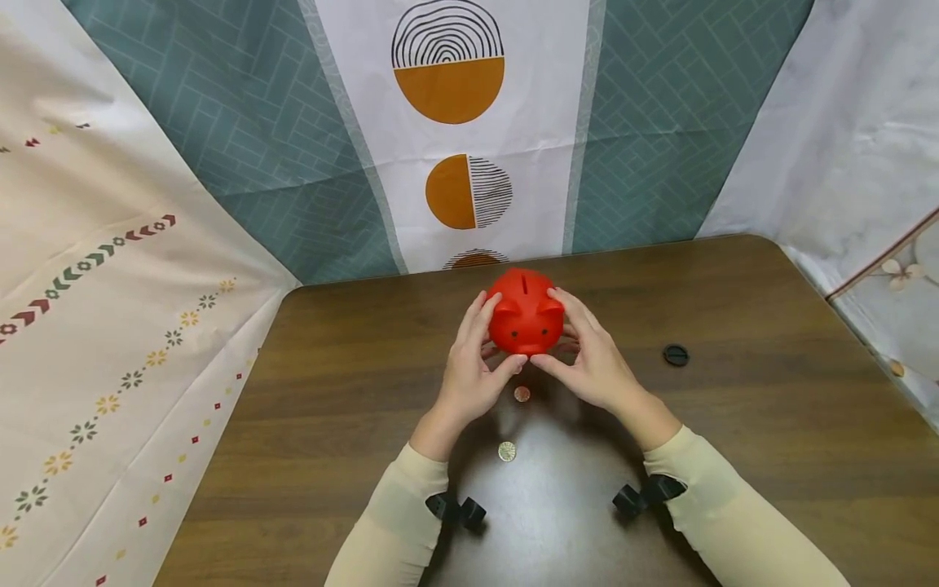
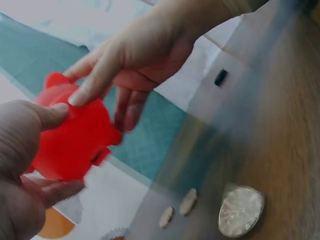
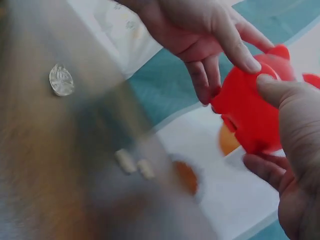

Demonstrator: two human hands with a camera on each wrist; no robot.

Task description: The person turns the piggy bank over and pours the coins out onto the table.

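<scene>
Between both hands is a red piggy bank [image 1: 524, 314], its face toward me and the coin slot on top. My left hand [image 1: 469, 371] grips its left side; my right hand [image 1: 596, 367] grips the right. Both thumbs meet near the snout. The wrist views show the piggy bank [image 2: 75, 135] held up off the table, with a dark gap on its underside partly visible. Below it lie a gold-coloured coin [image 1: 507, 451] and a copper coin [image 1: 522, 394]. A further coin [image 1: 517, 369] is mostly hidden by the thumbs.
A round black plug [image 1: 676, 355] lies on the wooden table [image 1: 352, 424], right of the right hand. Patterned cloths hang behind the table [image 1: 645, 122] and along its sides. Each forearm wears a black wrist mount [image 1: 458, 511].
</scene>
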